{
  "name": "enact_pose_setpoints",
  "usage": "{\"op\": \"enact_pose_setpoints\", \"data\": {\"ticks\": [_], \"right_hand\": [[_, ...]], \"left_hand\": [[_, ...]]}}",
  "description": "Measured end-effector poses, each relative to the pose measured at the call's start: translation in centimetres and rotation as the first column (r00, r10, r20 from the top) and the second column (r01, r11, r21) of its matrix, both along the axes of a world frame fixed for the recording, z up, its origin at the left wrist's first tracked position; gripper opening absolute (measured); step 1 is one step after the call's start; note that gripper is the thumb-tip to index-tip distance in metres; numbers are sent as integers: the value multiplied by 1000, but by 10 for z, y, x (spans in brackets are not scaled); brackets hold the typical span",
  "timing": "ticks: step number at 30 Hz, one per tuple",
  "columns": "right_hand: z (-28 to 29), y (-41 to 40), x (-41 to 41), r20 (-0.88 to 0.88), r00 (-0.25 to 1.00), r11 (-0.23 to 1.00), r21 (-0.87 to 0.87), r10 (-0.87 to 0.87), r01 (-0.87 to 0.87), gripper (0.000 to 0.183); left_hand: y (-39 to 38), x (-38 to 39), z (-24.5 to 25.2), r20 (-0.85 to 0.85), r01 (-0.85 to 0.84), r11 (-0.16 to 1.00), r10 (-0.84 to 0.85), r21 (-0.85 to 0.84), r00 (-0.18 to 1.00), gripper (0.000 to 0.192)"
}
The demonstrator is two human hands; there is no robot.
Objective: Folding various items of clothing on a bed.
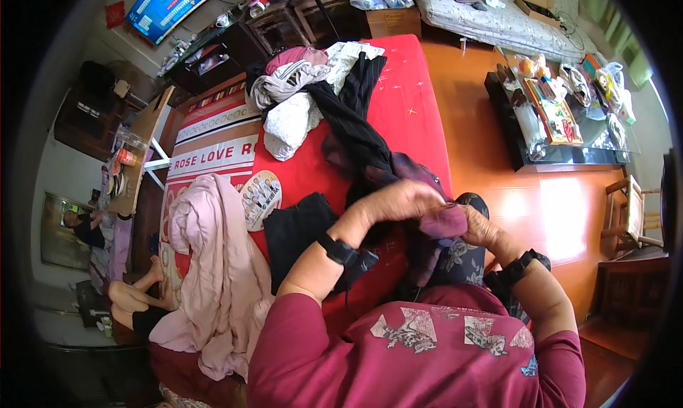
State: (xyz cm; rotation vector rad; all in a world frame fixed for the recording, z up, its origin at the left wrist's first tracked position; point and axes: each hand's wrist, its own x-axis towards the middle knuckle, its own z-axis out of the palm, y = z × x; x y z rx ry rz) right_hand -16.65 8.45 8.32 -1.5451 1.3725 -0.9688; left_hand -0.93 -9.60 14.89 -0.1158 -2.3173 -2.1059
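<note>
A dark purple garment [443, 222] is bunched up in front of my body, over my lap and the bed's edge. My right hand [478, 227] grips its right side. From above, my left hand [411, 199], a little blurred, holds the cloth with bent fingers; part of the grip is hidden. Beyond my left forearm, black pinstriped trousers [352, 128] stretch across the red bedsheet [416, 98] towards a heap with a white patterned garment [291, 125] and a grey-beige one [288, 82]. Beside my left arm lies a folded black garment [296, 232].
A pink quilt [219, 248] and a round hand fan [261, 200] lie left on the bed. Another person's bare legs [133, 298] are at the bed's left side. To the right stands a cluttered glass-topped table [597, 138], with a wooden chair [627, 216] nearer.
</note>
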Motion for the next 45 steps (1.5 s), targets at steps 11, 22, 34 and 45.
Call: {"op": "enact_pose_setpoints", "data": {"ticks": [11,22,34,45], "right_hand": [[16,20,5,-8,967,945,213,254,-246,62],[45,34,-7,74,933,876,325,352,-357,45],[18,40,-51,-66,991,946,299,-113,128,39],[54,-176,-23,81,937,928,-135,-340,348,36]], "left_hand": [[-128,22,-125,301,-674,448,894,-588,332,104],[-167,-19,-148,430,-553,545,838,-630,336,73],[-180,48,43,-56,-454,386,807,803,588,35],[-115,183,163,-516,14,592,691,806,506,42]]}}
